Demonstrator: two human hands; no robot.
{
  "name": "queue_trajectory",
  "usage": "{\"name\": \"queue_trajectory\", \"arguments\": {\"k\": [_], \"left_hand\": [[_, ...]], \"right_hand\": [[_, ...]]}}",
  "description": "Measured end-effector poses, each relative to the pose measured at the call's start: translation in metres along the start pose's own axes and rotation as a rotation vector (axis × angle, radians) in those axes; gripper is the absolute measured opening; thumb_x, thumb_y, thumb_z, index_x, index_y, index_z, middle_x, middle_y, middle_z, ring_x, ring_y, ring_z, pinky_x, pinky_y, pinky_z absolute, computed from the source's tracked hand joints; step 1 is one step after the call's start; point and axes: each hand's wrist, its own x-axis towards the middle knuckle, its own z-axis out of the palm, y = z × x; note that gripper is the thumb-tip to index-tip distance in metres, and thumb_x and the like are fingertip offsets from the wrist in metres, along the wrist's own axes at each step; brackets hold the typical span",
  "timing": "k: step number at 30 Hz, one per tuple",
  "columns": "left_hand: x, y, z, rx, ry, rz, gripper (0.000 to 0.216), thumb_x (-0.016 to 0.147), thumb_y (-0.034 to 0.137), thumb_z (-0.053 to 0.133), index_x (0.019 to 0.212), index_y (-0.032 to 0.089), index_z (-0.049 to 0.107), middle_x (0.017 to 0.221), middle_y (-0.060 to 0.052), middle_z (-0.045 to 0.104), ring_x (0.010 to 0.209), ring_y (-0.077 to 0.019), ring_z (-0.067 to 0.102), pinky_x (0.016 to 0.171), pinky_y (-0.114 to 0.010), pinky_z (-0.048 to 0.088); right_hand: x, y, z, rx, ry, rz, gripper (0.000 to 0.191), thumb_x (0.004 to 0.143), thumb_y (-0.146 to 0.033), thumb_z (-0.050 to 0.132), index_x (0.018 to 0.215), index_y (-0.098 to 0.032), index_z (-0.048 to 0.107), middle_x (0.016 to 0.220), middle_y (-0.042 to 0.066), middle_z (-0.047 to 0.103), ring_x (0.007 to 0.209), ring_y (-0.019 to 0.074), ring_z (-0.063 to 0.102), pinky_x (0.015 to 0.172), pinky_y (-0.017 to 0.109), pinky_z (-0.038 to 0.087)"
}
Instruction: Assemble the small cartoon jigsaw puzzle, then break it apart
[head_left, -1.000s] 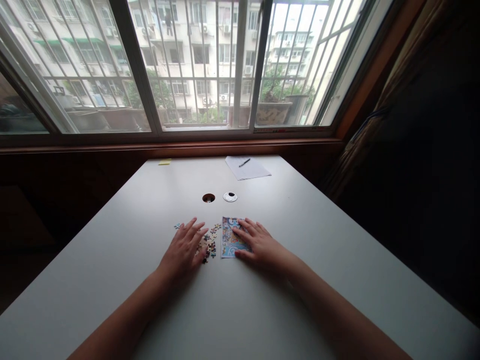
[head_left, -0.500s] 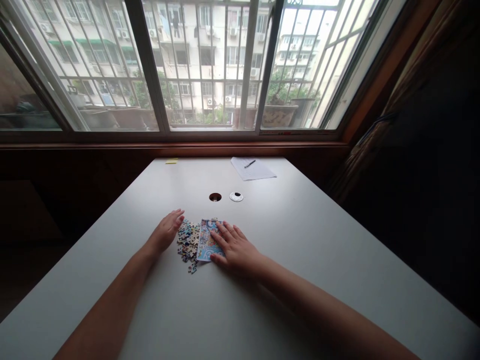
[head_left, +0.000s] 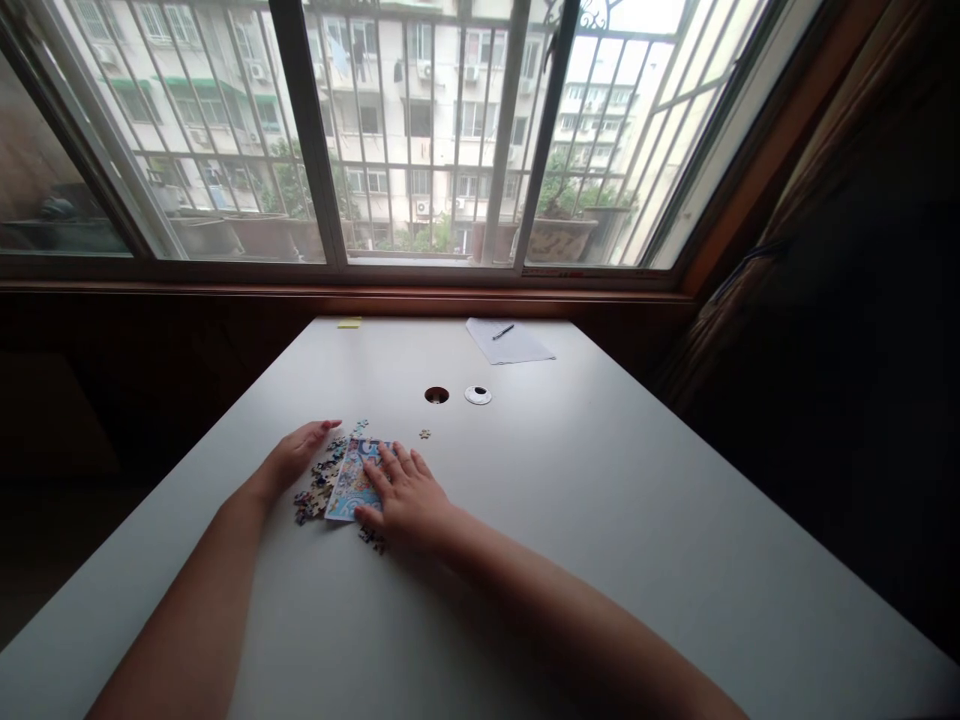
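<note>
Left hand (head_left: 296,458): flat, edge-on, cupping loose pieces (head_left: 319,483). Right hand (head_left: 405,495): flat, fingers spread on card (head_left: 352,478), mid-table (head_left: 570,520). Stray piece (head_left: 424,434) apart. Advice: sweep low, gather pieces tight against card.

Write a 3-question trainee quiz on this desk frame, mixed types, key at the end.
1. True or false: the right hand lies flat on the picture card.
2. Which lies alone, apart from the pile of loose puzzle pieces? A) a single puzzle piece B) a coin C) a key
3. Fill in: the pen rests on a sheet of ____ at the far end of the table.

Key: 1 true; 2 A; 3 paper. Note: the left hand cups the pile's left edge, fingers open.
</note>
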Motion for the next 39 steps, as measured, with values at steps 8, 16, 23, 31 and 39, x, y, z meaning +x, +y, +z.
{"name": "queue_trajectory", "arguments": {"k": [8, 16, 23, 31, 39], "left_hand": [[-0.002, 0.004, 0.0, 0.032, 0.103, 0.017, 0.076, 0.091, 0.075, 0.032, 0.122, 0.014, 0.067, 0.132, -0.012, 0.065, 0.126, -0.0293, 0.058, 0.113, -0.043, 0.042], [-0.005, 0.006, 0.004, 0.082, 0.116, 0.057, 0.07, 0.095, 0.07, 0.03, 0.123, 0.016, 0.066, 0.133, -0.01, 0.065, 0.129, -0.0279, 0.056, 0.117, -0.044, 0.038], [-0.007, 0.006, 0.01, 0.113, 0.064, 0.098, 0.069, 0.097, 0.068, 0.029, 0.13, 0.017, 0.062, 0.139, -0.009, 0.061, 0.133, -0.0276, 0.053, 0.118, -0.043, 0.037], [-0.002, -0.01, 0.013, 0.139, 0.102, 0.14, 0.069, 0.097, 0.069, 0.03, 0.13, 0.018, 0.064, 0.147, -0.011, 0.052, 0.14, -0.0296, 0.044, 0.122, -0.05, 0.03], [-0.001, -0.007, 0.012, 0.122, 0.167, 0.155, 0.065, 0.1, 0.064, 0.028, 0.129, 0.018, 0.064, 0.145, -0.012, 0.051, 0.138, -0.0292, 0.045, 0.121, -0.049, 0.032]], "right_hand": [[-0.017, 0.009, -0.009, 0.024, -0.015, 0.006, 0.081, 0.096, -0.073, 0.029, 0.158, -0.022, 0.027, 0.168, 0.007, 0.007, 0.154, 0.0305, 0.001, 0.125, 0.049, 0.006], [-0.072, 0.044, -0.026, -0.02, -0.044, 0.1, 0.082, 0.095, -0.075, 0.026, 0.16, -0.025, 0.021, 0.168, 0.005, 0.004, 0.154, 0.0296, 0.0, 0.125, 0.047, 0.006], [-0.087, 0.091, -0.044, -0.127, -0.047, 0.276, 0.083, 0.095, -0.074, 0.024, 0.159, -0.02, 0.025, 0.168, 0.008, 0.007, 0.154, 0.0298, 0.005, 0.125, 0.046, 0.007], [-0.039, 0.107, -0.051, -0.138, -0.102, 0.27, 0.085, 0.094, -0.075, 0.023, 0.16, -0.022, 0.019, 0.168, 0.006, 0.003, 0.154, 0.0298, 0.0, 0.123, 0.047, 0.002], [0.007, 0.075, -0.034, -0.113, -0.114, 0.151, 0.083, 0.094, -0.076, 0.022, 0.16, -0.025, 0.018, 0.168, 0.003, 0.002, 0.154, 0.028, -0.001, 0.123, 0.05, -0.001]]}}
